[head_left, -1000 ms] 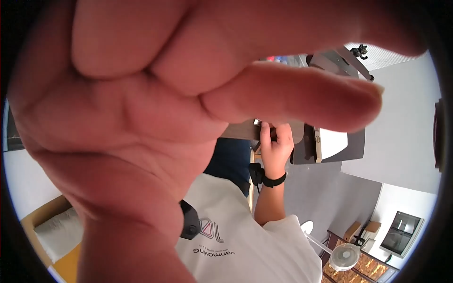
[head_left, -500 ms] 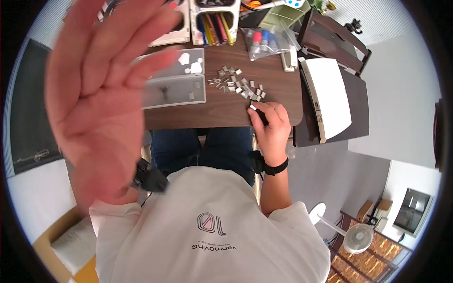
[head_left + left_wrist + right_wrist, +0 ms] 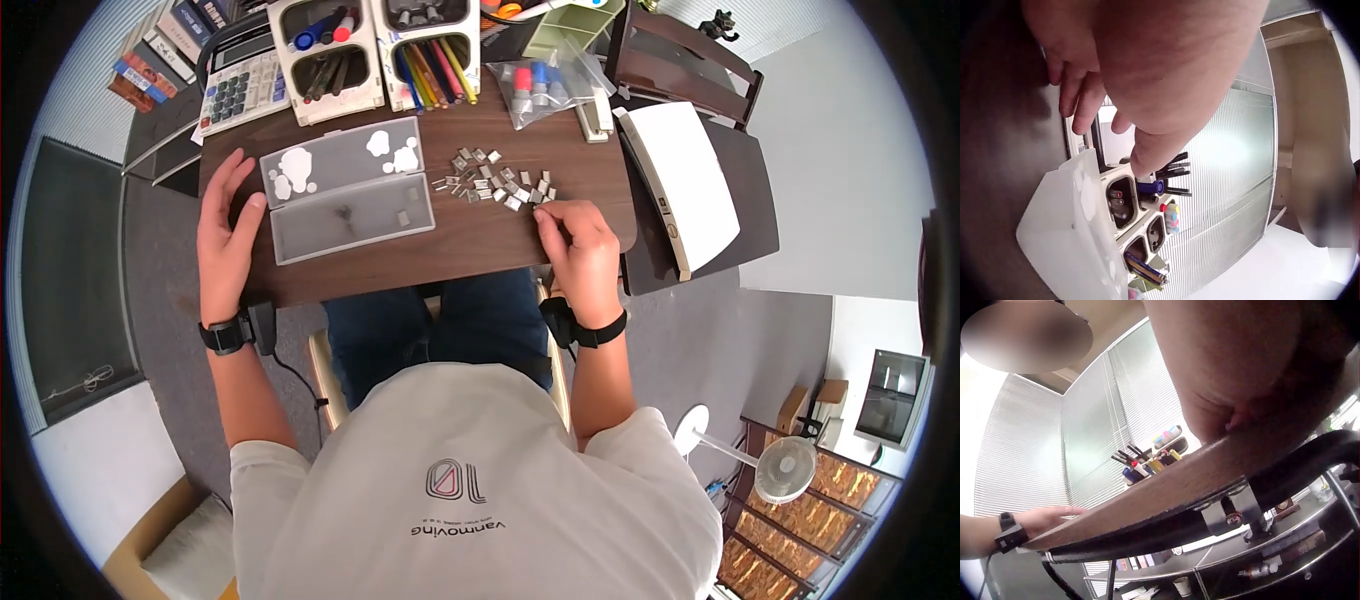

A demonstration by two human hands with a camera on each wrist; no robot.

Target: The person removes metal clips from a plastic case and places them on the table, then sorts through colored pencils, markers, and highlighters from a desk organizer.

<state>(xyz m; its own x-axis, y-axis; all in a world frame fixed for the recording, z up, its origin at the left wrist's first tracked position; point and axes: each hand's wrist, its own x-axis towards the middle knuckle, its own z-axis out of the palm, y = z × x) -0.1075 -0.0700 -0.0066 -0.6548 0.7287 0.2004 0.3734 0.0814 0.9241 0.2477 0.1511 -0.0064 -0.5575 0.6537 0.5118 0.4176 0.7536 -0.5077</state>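
Observation:
Small silvery metal pieces lie in a loose pile on the brown table. At the pile's near right edge, the right hand has its fingers curled and pinches a small metal piece, mostly hidden at its fingertips. An open grey translucent case lies left of the pile, with a few small pieces in its near half. The left hand rests on the table beside the case's left end, fingers relaxed and thumb near its edge. In the left wrist view that hand hangs over the case.
Pen organisers, a calculator and books stand at the back left. A clear bag of bottles lies at the back right, near a stapler. A white device stands right of the table.
The left hand has come down from in front of the head camera to the table beside the case. The right hand has moved slightly towards the pile, still pinching.

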